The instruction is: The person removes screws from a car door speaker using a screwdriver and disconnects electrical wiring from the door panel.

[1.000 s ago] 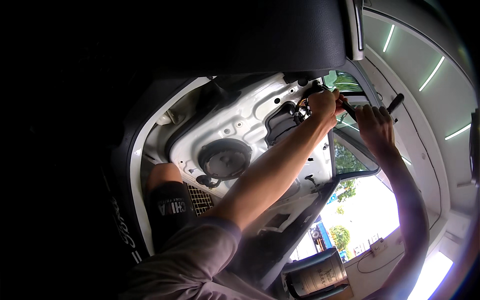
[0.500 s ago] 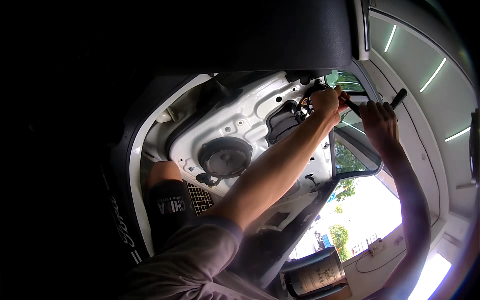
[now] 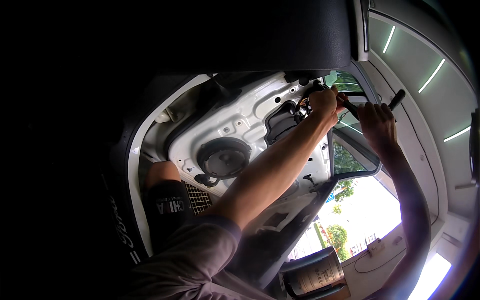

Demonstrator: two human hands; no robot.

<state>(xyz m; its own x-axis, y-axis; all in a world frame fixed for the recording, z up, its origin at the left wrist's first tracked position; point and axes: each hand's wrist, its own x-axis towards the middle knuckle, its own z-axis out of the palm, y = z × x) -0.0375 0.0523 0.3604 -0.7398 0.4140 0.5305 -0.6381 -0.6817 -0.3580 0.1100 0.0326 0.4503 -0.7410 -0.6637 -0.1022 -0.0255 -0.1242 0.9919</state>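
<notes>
A bare white metal car door panel point(image 3: 250, 107) fills the middle of the view, with a round black speaker point(image 3: 223, 157) set in it. At the panel's upper right, my left hand point(image 3: 324, 102) is closed beside a bundle of coloured and black wires point(image 3: 303, 104); its fingers hide what they hold. To its right, my right hand point(image 3: 377, 122) wraps around a tool with dark handles. One handle point(image 3: 397, 100) sticks out up and right. Another dark part point(image 3: 351, 106) reaches toward my left fingers, where the working end is hidden.
A large dark padded panel point(image 3: 260, 35) covers the top. The door window point(image 3: 350, 150) is at the right. Below stands a cylindrical container point(image 3: 315, 275) with a label. My knee point(image 3: 164, 175) is beside the door frame, near a floor grate point(image 3: 198, 197).
Both hands keep almost the same place and grip. The whole view has shifted slightly, with the door and arms a few pixels further left.
</notes>
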